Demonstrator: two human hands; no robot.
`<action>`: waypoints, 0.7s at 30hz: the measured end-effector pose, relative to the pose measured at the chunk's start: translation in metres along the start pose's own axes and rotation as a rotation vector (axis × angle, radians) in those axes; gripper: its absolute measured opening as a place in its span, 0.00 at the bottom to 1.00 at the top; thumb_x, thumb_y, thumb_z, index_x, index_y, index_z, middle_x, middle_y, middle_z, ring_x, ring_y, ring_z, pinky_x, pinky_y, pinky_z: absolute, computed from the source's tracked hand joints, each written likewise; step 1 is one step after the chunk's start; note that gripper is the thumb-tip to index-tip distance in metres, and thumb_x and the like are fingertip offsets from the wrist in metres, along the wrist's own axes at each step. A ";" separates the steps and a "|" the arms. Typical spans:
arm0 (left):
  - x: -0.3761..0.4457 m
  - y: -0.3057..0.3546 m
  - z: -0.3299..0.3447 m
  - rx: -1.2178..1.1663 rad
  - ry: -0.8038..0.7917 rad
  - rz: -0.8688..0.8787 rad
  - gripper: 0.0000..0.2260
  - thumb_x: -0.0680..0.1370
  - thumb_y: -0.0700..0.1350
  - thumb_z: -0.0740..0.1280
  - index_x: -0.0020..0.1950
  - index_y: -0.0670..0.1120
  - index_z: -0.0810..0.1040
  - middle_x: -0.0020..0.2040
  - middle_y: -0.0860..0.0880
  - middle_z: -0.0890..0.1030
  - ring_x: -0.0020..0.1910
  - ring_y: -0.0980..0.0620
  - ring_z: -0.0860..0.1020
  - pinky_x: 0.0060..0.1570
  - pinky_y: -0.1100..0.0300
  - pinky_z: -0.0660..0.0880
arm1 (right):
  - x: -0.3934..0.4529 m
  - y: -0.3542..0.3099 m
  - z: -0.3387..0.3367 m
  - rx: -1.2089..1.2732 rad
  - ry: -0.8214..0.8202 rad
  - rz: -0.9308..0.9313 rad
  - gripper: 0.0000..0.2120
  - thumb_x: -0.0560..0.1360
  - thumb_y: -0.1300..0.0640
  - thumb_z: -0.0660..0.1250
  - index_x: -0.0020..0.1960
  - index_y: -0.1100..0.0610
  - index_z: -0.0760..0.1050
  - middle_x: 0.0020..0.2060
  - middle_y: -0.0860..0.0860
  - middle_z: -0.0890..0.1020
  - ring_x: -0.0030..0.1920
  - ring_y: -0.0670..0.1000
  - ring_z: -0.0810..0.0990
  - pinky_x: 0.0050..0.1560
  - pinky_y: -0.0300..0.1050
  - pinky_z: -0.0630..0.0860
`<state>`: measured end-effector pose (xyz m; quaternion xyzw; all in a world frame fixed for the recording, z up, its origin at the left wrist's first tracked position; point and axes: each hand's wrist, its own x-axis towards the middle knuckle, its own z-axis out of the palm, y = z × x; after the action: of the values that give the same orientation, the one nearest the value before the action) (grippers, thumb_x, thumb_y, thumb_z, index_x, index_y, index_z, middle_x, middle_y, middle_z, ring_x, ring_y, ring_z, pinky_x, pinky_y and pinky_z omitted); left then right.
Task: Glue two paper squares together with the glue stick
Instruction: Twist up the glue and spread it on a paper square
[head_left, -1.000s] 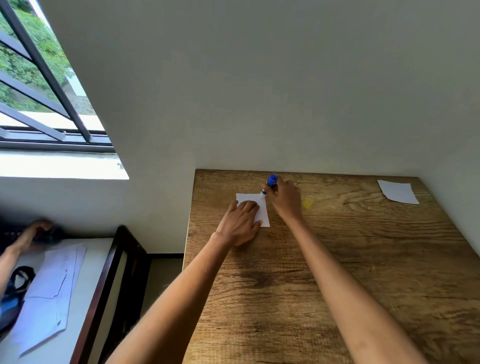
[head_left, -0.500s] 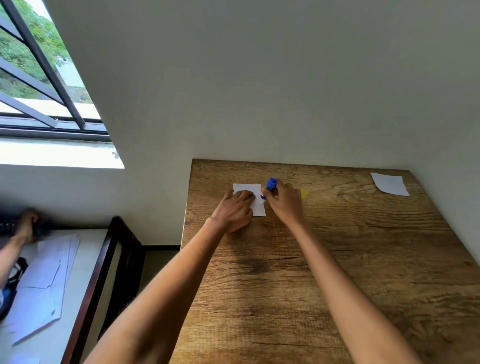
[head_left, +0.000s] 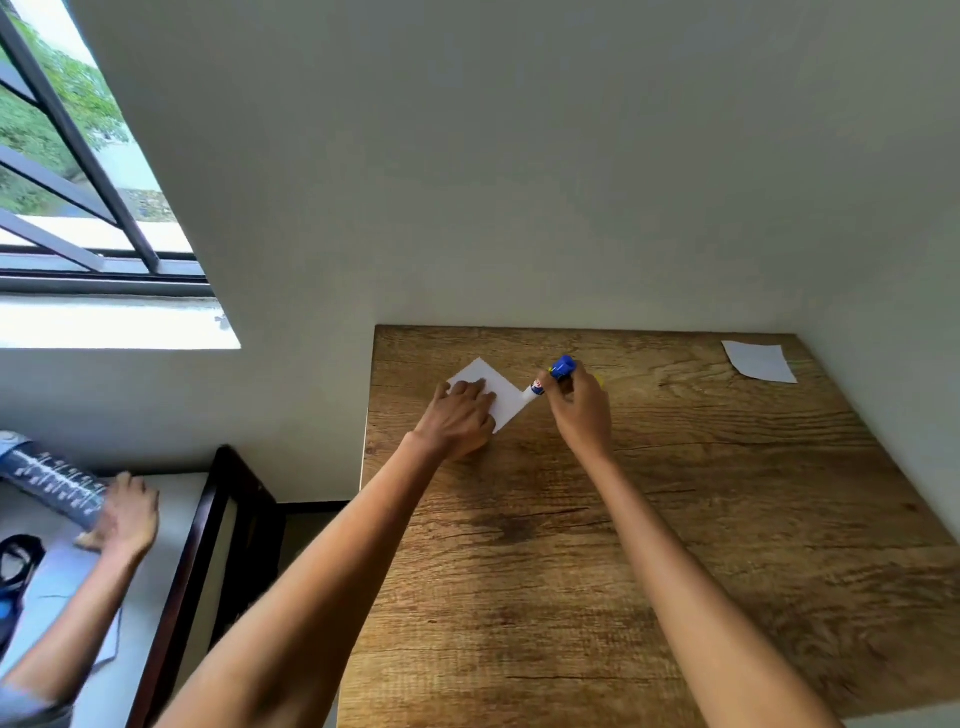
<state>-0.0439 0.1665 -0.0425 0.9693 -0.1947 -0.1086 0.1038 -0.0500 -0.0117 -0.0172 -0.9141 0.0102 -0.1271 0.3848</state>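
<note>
A white paper square (head_left: 497, 391) lies turned like a diamond near the far left of the wooden table (head_left: 649, 545). My left hand (head_left: 462, 415) lies flat on it, fingers spread, covering its near half. My right hand (head_left: 579, 410) grips a blue glue stick (head_left: 550, 375), tilted so its white tip touches the square's right corner. A second white paper square (head_left: 759, 361) lies alone at the table's far right corner. A small yellow thing (head_left: 599, 381), perhaps the cap, peeks out behind my right hand.
White walls close the table's far and right sides. To the left stands a dark wooden chair frame (head_left: 208, 519) and a white desk (head_left: 130, 649) where another person's hand (head_left: 127, 517) holds a dark object. A barred window (head_left: 78, 182) is at upper left.
The paper square has rotated from lying straight to a diamond angle under my left hand. My right hand with the glue stick has shifted right to the square's right corner.
</note>
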 end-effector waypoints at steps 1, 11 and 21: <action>-0.001 0.002 0.000 -0.010 -0.004 -0.007 0.22 0.80 0.50 0.50 0.73 0.43 0.60 0.76 0.40 0.56 0.74 0.42 0.57 0.71 0.43 0.51 | 0.002 -0.001 0.000 -0.008 -0.009 0.002 0.12 0.76 0.47 0.64 0.41 0.55 0.70 0.28 0.44 0.69 0.28 0.42 0.68 0.31 0.38 0.62; -0.016 -0.007 0.010 -0.031 0.084 0.178 0.21 0.81 0.54 0.49 0.71 0.47 0.63 0.74 0.46 0.62 0.75 0.50 0.55 0.72 0.46 0.37 | 0.006 0.007 0.008 0.011 -0.012 0.035 0.15 0.76 0.46 0.63 0.45 0.58 0.74 0.33 0.50 0.75 0.32 0.48 0.72 0.31 0.37 0.64; -0.006 0.009 0.013 0.051 0.120 0.022 0.25 0.80 0.59 0.47 0.73 0.48 0.60 0.72 0.43 0.63 0.69 0.44 0.61 0.68 0.43 0.55 | 0.028 0.005 0.011 -0.048 0.001 0.045 0.14 0.76 0.47 0.63 0.47 0.59 0.74 0.35 0.51 0.76 0.38 0.53 0.76 0.41 0.46 0.70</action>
<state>-0.0554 0.1589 -0.0520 0.9742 -0.2016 -0.0440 0.0917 -0.0198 -0.0104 -0.0220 -0.9225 0.0339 -0.1189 0.3656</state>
